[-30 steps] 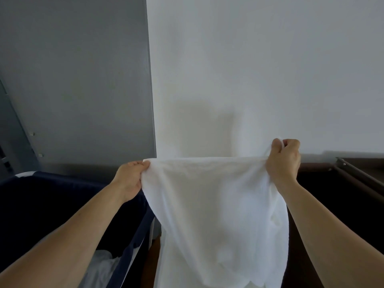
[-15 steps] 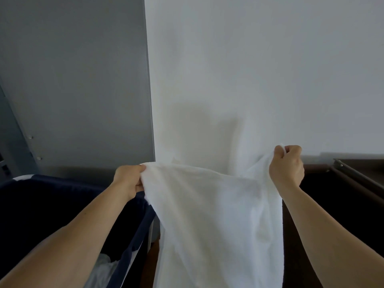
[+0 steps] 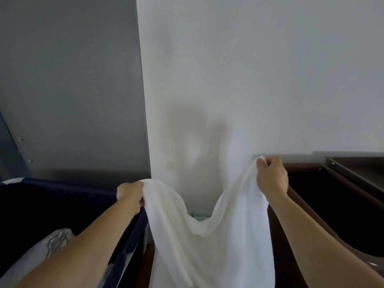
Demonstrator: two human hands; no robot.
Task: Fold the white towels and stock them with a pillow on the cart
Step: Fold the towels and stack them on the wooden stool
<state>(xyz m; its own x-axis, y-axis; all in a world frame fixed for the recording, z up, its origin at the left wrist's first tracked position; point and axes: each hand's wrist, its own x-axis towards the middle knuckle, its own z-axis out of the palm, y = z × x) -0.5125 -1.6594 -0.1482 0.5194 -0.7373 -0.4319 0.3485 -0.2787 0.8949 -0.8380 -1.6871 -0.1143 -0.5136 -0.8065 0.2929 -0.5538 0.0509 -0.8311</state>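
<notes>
Against the white wall [image 3: 259, 69], which fills most of the view, a grey panel [image 3: 68, 80] stands to the wall's left, their meeting edge running down the middle-left. Below the wall on its right side sits a dark brown cart [image 3: 332, 204] with a raised rail along its top edge. Below the grey panel, left of the wall's foot, is a navy fabric bin [image 3: 52, 204] with some pale cloth lying inside it near the bottom corner. Hanging in front of the wall's lower middle, between bin and cart, is the white towel [image 3: 207, 256]; its top edge sags in a deep dip between two held corners, and its lower part runs out of view. The right hand [image 3: 271, 179], higher up and close to the cart's rail, pinches one corner with curled fingers. The left hand [image 3: 131, 194], lower and by the bin's rim, clenches the other corner in a fist.
</notes>
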